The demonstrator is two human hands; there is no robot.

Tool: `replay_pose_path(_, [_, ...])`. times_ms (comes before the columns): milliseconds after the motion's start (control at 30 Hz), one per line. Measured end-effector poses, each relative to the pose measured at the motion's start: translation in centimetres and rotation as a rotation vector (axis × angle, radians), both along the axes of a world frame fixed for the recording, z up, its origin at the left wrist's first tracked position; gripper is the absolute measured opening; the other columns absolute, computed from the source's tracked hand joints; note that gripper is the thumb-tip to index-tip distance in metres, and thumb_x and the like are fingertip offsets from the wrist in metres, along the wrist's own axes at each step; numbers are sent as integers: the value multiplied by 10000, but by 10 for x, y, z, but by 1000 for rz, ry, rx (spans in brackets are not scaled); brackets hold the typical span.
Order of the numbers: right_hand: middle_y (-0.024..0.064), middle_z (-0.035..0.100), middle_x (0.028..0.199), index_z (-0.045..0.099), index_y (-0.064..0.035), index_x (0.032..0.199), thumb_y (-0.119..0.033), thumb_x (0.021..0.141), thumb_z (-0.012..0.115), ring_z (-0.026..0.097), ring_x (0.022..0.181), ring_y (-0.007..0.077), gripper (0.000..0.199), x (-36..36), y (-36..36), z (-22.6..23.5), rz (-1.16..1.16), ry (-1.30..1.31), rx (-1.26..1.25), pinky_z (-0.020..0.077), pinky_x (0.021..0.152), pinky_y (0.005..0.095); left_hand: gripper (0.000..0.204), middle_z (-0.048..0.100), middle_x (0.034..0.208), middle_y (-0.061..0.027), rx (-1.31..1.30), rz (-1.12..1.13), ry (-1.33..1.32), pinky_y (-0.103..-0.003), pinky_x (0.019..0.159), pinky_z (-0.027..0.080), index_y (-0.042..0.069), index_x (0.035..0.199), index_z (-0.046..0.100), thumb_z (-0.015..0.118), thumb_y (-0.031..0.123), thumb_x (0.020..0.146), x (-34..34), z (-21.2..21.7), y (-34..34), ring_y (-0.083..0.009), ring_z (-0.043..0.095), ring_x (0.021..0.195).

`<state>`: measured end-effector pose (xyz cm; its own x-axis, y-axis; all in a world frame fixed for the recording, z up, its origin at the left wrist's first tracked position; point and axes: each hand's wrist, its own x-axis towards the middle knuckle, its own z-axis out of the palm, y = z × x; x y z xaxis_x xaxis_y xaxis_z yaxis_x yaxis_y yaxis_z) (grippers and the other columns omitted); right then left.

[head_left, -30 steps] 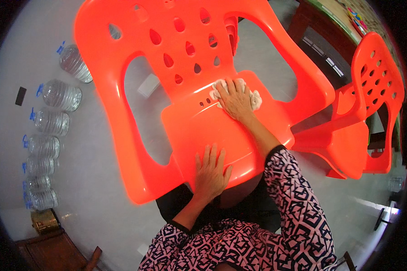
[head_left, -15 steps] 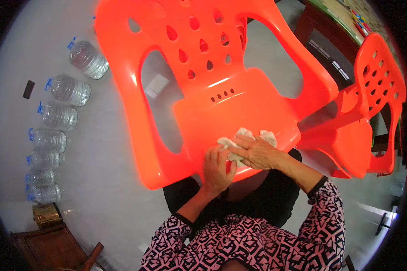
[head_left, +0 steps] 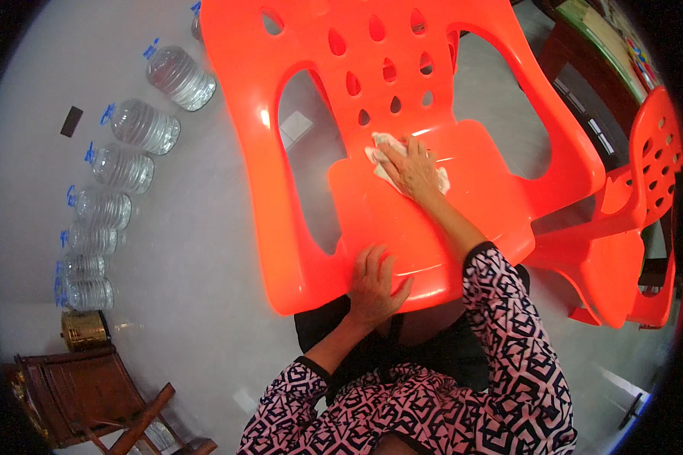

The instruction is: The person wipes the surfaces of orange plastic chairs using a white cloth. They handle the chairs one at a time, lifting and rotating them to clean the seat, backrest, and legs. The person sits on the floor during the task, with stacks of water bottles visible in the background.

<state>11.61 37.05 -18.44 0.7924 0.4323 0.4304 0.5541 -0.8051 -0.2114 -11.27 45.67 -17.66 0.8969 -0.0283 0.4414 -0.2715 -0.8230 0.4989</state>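
Observation:
A bright orange plastic armchair (head_left: 474, 178) faces me, its backrest pierced with teardrop holes. My right hand (head_left: 416, 168) is stretched out over the rear part of the seat, pressing a crumpled white cloth (head_left: 388, 142) onto it near the backrest. The cloth shows around the fingers on both sides. Nearer to me, my left hand (head_left: 376, 287) rests at the left front edge of the seat, fingers extended and somewhat apart, with nothing in it.
Large clear water bottles (head_left: 180, 77) with blue caps line the floor on the left. Another orange chair (head_left: 607, 258) stands close on the right. A brown wooden chair (head_left: 91, 394) and a gold-coloured container (head_left: 83, 331) are at lower left. At upper right is a table (head_left: 596, 68).
My right hand has slid the cloth from the front of the seat back toward the backrest. My left hand has come away from the cloth and lies on the front edge.

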Motion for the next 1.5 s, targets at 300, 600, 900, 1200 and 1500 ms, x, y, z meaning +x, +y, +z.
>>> replay_pose_path(300, [88, 500, 1246, 593, -277, 1236, -296, 838, 628, 491, 1096, 317, 400, -61, 34, -5, 591, 104, 122, 460, 881, 440, 672, 433, 1275, -206, -31, -17, -118, -525, 1027, 348, 10, 1229, 449, 781, 298, 721, 4, 4, -5, -405, 410, 1204])
replay_pose_path(600, [30, 558, 1207, 673, -151, 1008, -312, 776, 647, 468, 1085, 289, 284, -145, -61, 28, 789, 198, -132, 467, 756, 399, 780, 425, 1271, -196, -116, -135, -179, -542, 1018, 319, 54, 1291, 400, 810, 340, 692, -2, 3, 2, -390, 412, 1200])
replay_pose_path(900, [71, 559, 1185, 621, -154, 1162, -283, 871, 609, 530, 967, 287, 319, -89, -27, 4, 562, 73, -38, 452, 812, 394, 676, 435, 1263, -206, -116, -48, -107, -499, 1000, 353, 44, 1264, 428, 784, 215, 715, 0, 1, -5, -396, 433, 1176])
replay_pose_path(1200, [64, 572, 1140, 559, -190, 1233, -299, 882, 595, 532, 998, 298, 369, -37, -7, 0, 236, -48, -17, 468, 794, 434, 349, 542, 1082, -161, 0, -5, -39, -470, 887, 439, 40, 1016, 562, 731, 131, 724, 3, -5, -9, -372, 519, 1035])
replay_pose_path(1500, [58, 562, 1147, 565, -175, 1236, -283, 885, 593, 524, 980, 286, 368, -138, -101, 45, 445, 137, -209, 468, 820, 421, 283, 560, 1024, -136, 0, -11, -62, -449, 842, 449, 52, 947, 577, 712, 104, 704, 6, -1, -6, -348, 537, 964])
